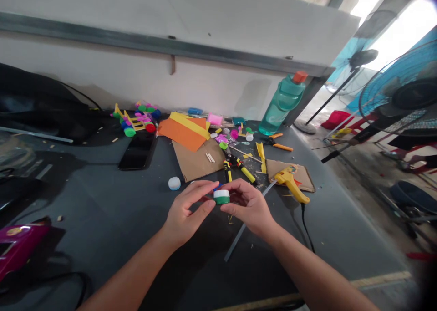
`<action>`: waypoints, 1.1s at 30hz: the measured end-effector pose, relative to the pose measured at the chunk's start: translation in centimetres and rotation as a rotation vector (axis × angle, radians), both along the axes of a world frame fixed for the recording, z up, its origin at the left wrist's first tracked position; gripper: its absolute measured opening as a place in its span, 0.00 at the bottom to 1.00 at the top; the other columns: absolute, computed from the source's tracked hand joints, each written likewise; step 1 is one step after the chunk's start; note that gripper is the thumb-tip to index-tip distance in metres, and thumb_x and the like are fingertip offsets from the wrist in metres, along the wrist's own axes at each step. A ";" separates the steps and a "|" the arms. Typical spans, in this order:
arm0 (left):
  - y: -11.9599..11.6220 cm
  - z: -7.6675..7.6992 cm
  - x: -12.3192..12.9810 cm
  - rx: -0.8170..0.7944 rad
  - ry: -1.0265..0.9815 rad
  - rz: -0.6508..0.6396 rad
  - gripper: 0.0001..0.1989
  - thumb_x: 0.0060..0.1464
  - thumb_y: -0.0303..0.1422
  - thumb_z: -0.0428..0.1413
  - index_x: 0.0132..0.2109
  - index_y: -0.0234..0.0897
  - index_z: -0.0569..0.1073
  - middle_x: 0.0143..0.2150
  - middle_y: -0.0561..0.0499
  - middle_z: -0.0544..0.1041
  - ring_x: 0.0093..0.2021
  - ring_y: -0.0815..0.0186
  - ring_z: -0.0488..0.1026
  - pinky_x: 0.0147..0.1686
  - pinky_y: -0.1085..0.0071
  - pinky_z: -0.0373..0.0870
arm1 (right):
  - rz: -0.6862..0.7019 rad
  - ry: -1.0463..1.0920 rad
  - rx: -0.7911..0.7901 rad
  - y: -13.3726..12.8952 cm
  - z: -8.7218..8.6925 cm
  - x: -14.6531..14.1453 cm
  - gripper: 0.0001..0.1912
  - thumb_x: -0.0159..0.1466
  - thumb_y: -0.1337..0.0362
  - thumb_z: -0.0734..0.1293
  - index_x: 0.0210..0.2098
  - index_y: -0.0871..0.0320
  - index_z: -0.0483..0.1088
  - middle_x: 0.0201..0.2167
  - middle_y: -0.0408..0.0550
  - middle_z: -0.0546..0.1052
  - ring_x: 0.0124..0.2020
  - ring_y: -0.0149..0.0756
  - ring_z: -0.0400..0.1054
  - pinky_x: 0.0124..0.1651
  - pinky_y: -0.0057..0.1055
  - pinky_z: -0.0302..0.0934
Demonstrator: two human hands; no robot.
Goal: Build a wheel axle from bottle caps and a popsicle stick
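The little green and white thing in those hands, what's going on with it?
A person is holding the small white-and-green piece up over the dark table. The right hand grips one side; the left hand is close at the other side, but whether it touches is hard to tell. A yellow glue gun rests on cardboard to the right, and a white cap sits on the table to the left.
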State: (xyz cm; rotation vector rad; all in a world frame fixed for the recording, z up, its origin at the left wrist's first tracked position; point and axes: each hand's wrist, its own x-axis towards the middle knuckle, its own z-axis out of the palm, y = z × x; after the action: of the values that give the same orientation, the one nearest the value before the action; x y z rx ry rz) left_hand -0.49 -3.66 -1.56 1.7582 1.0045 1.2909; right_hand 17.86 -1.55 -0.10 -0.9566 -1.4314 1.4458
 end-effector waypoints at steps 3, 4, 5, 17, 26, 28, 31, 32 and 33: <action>0.1 0.1 0.0 -0.002 -0.003 0.013 0.18 0.54 0.30 0.59 0.52 0.44 0.74 0.49 0.46 0.73 0.48 0.61 0.72 0.42 0.68 0.75 | -0.012 -0.064 0.058 -0.1 -0.1 0.0 0.16 0.50 0.63 0.75 0.37 0.55 0.71 0.33 0.44 0.74 0.34 0.34 0.70 0.39 0.32 0.67; 0.1 0.2 0.1 0.000 0.002 0.021 0.17 0.53 0.31 0.60 0.51 0.43 0.74 0.48 0.46 0.73 0.47 0.62 0.73 0.41 0.68 0.75 | -0.014 -0.082 0.081 -0.1 -0.2 0.0 0.15 0.51 0.64 0.74 0.38 0.55 0.71 0.34 0.44 0.75 0.34 0.34 0.70 0.39 0.32 0.67; 0.1 0.3 0.1 -0.002 0.008 0.032 0.15 0.53 0.31 0.60 0.49 0.42 0.75 0.47 0.46 0.74 0.46 0.62 0.73 0.40 0.69 0.75 | -0.018 -0.100 0.104 -0.2 -0.2 0.0 0.14 0.52 0.64 0.74 0.38 0.55 0.71 0.34 0.44 0.75 0.35 0.34 0.70 0.40 0.32 0.67; 0.2 0.4 0.3 -0.008 0.033 0.082 0.09 0.52 0.32 0.61 0.42 0.38 0.76 0.41 0.47 0.76 0.42 0.63 0.74 0.40 0.69 0.74 | -0.033 -0.242 0.244 0.0 -0.7 0.3 0.13 0.55 0.63 0.72 0.41 0.54 0.73 0.36 0.46 0.78 0.37 0.36 0.73 0.42 0.33 0.67; 0.2 0.3 0.2 0.017 0.069 0.092 0.09 0.52 0.33 0.61 0.41 0.37 0.76 0.40 0.47 0.76 0.42 0.62 0.73 0.42 0.66 0.71 | -0.026 -0.305 0.308 0.0 -0.4 0.4 0.12 0.57 0.64 0.71 0.42 0.54 0.73 0.37 0.46 0.79 0.38 0.36 0.73 0.43 0.32 0.67; 0.2 0.3 0.1 0.029 0.073 0.091 0.09 0.52 0.33 0.61 0.41 0.37 0.76 0.40 0.47 0.76 0.42 0.62 0.73 0.43 0.66 0.71 | -0.023 -0.310 0.314 0.0 -0.3 0.4 0.12 0.57 0.64 0.71 0.42 0.54 0.73 0.38 0.45 0.79 0.38 0.35 0.73 0.43 0.31 0.67; 0.1 0.3 0.1 0.047 0.086 0.095 0.08 0.52 0.32 0.61 0.41 0.38 0.76 0.40 0.47 0.76 0.42 0.62 0.73 0.43 0.66 0.71 | -0.014 -0.332 0.326 -0.1 -0.1 0.4 0.11 0.58 0.64 0.71 0.41 0.54 0.73 0.38 0.45 0.79 0.38 0.35 0.73 0.43 0.31 0.67; 0.1 0.3 0.1 0.053 0.089 0.095 0.08 0.52 0.32 0.61 0.41 0.38 0.76 0.40 0.47 0.76 0.43 0.62 0.73 0.43 0.66 0.71 | -0.011 -0.343 0.331 -0.1 0.0 0.4 0.11 0.58 0.64 0.71 0.41 0.54 0.73 0.38 0.45 0.79 0.38 0.35 0.73 0.43 0.31 0.67; 0.1 0.3 0.1 0.059 0.091 0.094 0.08 0.52 0.31 0.61 0.41 0.38 0.76 0.40 0.47 0.76 0.43 0.63 0.73 0.43 0.66 0.71 | -0.009 -0.353 0.337 -0.1 0.1 0.4 0.11 0.58 0.64 0.70 0.41 0.54 0.73 0.37 0.45 0.79 0.38 0.35 0.73 0.42 0.31 0.66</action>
State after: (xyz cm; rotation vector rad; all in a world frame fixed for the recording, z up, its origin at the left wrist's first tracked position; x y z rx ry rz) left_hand -0.41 -3.56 -1.27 1.8484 1.1225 1.3205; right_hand 18.30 -1.63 -0.02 -1.0298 -1.8535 1.0135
